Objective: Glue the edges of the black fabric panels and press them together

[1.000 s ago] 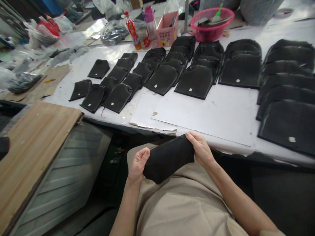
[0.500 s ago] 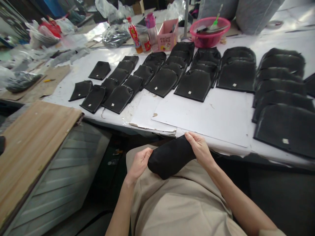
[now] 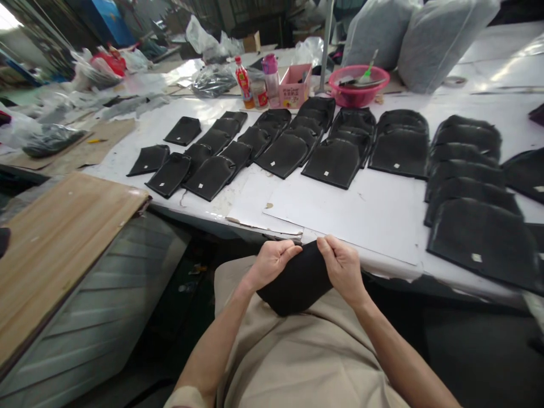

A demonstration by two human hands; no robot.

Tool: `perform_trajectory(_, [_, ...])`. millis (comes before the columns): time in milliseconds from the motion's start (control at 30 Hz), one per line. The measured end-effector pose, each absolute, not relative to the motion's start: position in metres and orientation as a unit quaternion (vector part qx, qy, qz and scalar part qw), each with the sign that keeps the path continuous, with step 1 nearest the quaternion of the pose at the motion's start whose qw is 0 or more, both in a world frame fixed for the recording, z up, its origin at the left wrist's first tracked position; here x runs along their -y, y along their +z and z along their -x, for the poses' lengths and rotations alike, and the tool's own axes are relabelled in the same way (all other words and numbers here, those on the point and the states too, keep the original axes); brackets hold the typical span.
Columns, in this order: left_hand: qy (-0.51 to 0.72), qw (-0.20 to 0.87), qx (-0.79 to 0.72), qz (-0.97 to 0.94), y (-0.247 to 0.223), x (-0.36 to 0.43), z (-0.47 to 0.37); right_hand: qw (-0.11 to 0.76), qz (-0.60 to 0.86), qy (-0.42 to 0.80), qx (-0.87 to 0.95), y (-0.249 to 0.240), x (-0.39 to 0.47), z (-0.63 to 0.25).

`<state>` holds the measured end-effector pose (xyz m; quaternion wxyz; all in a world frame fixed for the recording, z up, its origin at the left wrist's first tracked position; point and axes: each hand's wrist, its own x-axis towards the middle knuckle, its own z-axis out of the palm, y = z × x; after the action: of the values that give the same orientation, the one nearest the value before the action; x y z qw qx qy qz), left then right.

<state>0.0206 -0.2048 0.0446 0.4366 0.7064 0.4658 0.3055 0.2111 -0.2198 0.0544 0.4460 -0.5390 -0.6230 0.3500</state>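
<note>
Over my lap, just in front of the table edge, I hold a black fabric piece [image 3: 297,283] stretched between both hands. My left hand [image 3: 272,263] pinches its upper edge with thumb and fingers. My right hand [image 3: 342,266] grips the upper right corner the same way. The piece hangs down with a rounded lower edge, and its left part is partly covered by my left hand. Similar black pieces with small white labels lie in overlapping rows on the white table, such as the large one [image 3: 484,238] at the right and another [image 3: 331,161] near the middle.
The white table [image 3: 382,226] runs across in front of me. At its back stand a red-capped bottle [image 3: 243,84], a pink box [image 3: 294,88] and a pink basin [image 3: 359,88]. Grey stuffed bags [image 3: 442,45] are behind. A wooden board [image 3: 72,243] lies at the left.
My left hand has moved right and up along the edge of the black piece, closer to my right hand. The camera view has tilted up slightly.
</note>
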Motion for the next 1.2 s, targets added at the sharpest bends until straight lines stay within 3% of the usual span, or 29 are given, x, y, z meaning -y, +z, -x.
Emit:
perform_trajectory(267, [0.322,0.445,-0.528,-0.648,0.037,0.227,0.008,0.43,0.551,0.39,0.599,0.042,0.224,-0.217])
perform_trajectory(500, [0.308,0.52,-0.481,-0.635,0.048,0.237,0.005,0.425,0.545,0.402,0.6,0.035,0.219,-0.228])
perform_trajectory(600, [0.284,0.51,-0.483,-0.652,0.057,0.238,-0.002,0.434,0.503,0.358,0.657,0.045,0.218,-0.229])
perform_trajectory(767, [0.246,0.507,-0.464,-0.683,0.068,0.242,-0.013,0.346,0.385,0.122,0.847,0.058,0.213,-0.225])
perform_trajectory(933, [0.186,0.492,-0.468,-0.711,0.055,0.248,-0.01,0.328,0.434,0.03,0.838,0.046,0.2,-0.235])
perform_trajectory(1200, [0.22,0.542,-0.508,-0.632,0.014,0.251,-0.002,0.342,0.535,0.104,0.766,0.035,0.181,-0.251])
